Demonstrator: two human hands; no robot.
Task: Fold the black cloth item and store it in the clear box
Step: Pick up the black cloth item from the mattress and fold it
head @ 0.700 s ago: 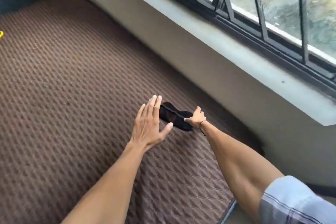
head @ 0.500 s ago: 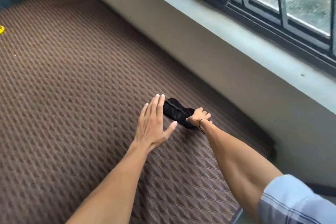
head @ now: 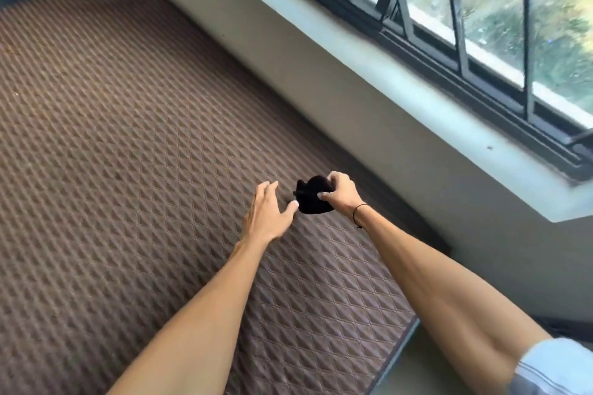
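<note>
A small black cloth item (head: 310, 197) is bunched into a compact wad just above the brown quilted mattress (head: 128, 144). My right hand (head: 340, 192) grips it from the right, thumb and fingers wrapped around the bundle. My left hand (head: 268, 213) hovers right beside it on the left, fingers spread and holding nothing, its thumb close to the cloth's lower edge. No clear box is in view.
A beige wall (head: 321, 83) runs along the mattress's right side, with a pale window ledge (head: 417, 99) and dark barred window (head: 449, 19) above it. The mattress's near corner and edge (head: 404, 340) lie at the lower right.
The cloth lay stretched flat on the mattress under my right fingers; now my right hand has gathered it into a wad and lifted it. My left hand stays open beside it.
</note>
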